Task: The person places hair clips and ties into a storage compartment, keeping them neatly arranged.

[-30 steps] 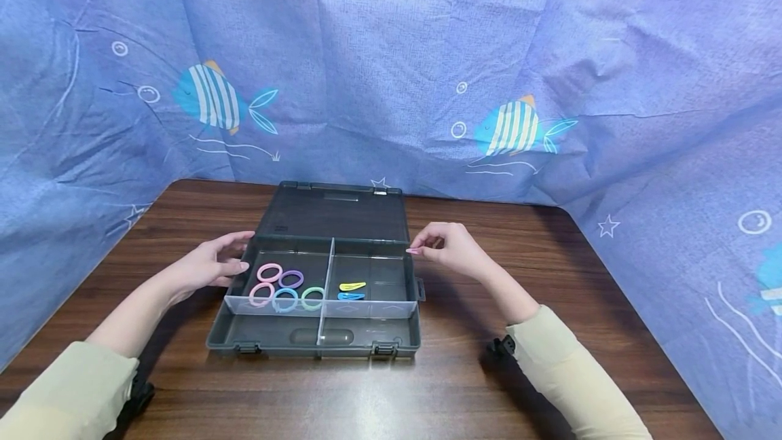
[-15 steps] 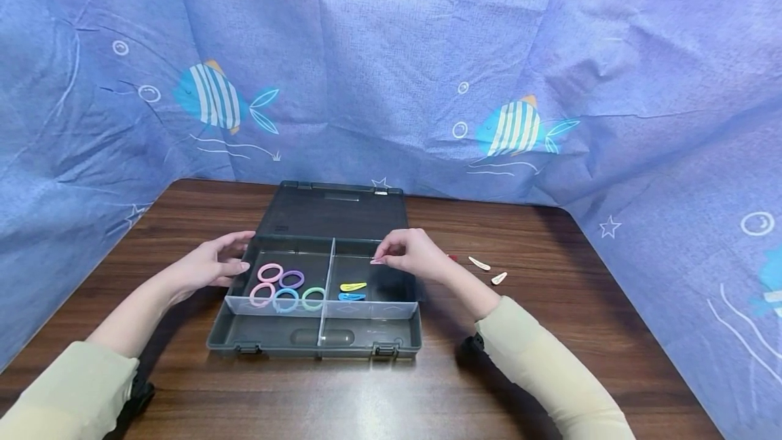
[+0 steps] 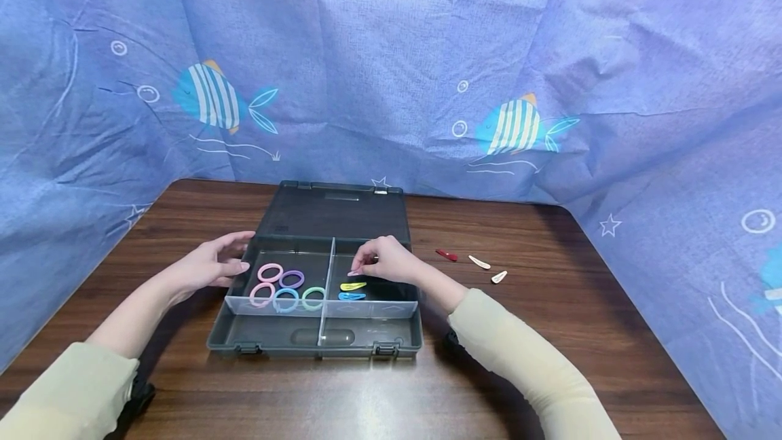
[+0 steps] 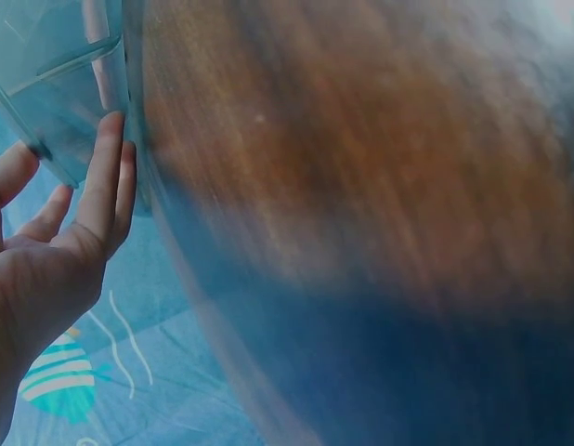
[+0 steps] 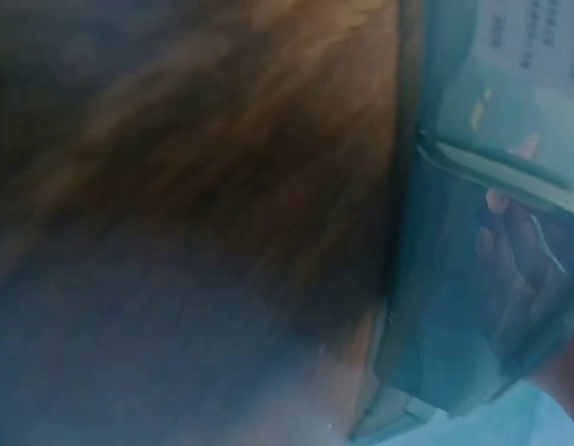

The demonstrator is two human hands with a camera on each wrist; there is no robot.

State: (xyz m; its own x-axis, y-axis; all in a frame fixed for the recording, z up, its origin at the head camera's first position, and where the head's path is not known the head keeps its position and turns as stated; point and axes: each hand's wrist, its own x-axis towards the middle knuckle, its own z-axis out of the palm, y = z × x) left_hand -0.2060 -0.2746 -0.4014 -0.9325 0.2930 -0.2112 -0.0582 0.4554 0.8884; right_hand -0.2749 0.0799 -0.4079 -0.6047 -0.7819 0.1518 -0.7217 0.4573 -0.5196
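Observation:
A dark translucent divided box (image 3: 275,339) lies with its lid (image 3: 342,212) folded back. Along its left side, my left hand (image 3: 204,265) touches the wall with fairly straight fingers; the left wrist view shows the fingertips (image 4: 110,139) against the plastic. My right hand (image 3: 391,260) is over the back right compartment, pinching a small pink hair clip (image 3: 354,273) between thumb and fingertips. Just below it, a yellow hair clip (image 3: 353,286) and a blue hair clip (image 3: 351,297) lie in that compartment. Through the box wall, the right wrist view shows the right hand (image 5: 515,260) dimly.
Several coloured hair ties (image 3: 286,299) lie in the back left compartment. A clear divider (image 3: 385,309) crosses the box. On the wooden table to the right are a red hair clip (image 3: 447,254) and two cream hair clips, one farther left (image 3: 479,262). A blue fish-print cloth (image 3: 391,73) hangs behind.
My right hand has carried the pink hair clip leftward from beside the box's right edge into the back right compartment, uncovering the clips on the table. The left hand stays put.

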